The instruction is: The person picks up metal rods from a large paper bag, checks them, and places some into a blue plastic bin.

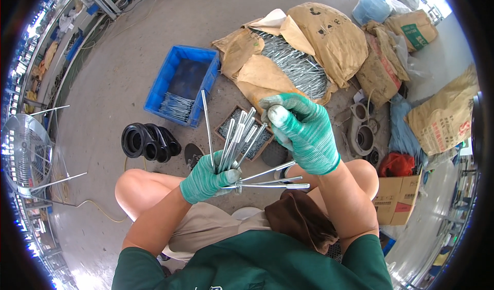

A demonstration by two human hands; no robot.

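My left hand (206, 181), in a green and white knit glove, is closed around a bundle of slim silvery metal rods (235, 145). Most point up and away from me in a loose fan; several others stick out to the right beneath my thumb. My right hand (309, 138), gloved alike, is raised just right of the bundle with curled fingers and the thumb pressed to them. Whatever it pinches is hidden or too small to make out. Beyond the bundle, partly covered by it, a small brown box (268, 142) holds small grey pieces.
A blue plastic crate (154, 92) on the floor contains a stack of rods (176, 107). Right of it, a torn-open paper sack (260, 76) is full of loose rods. Black rings (144, 141) stand at left, cast metal parts (363, 130) and a carton (397, 200) at right.
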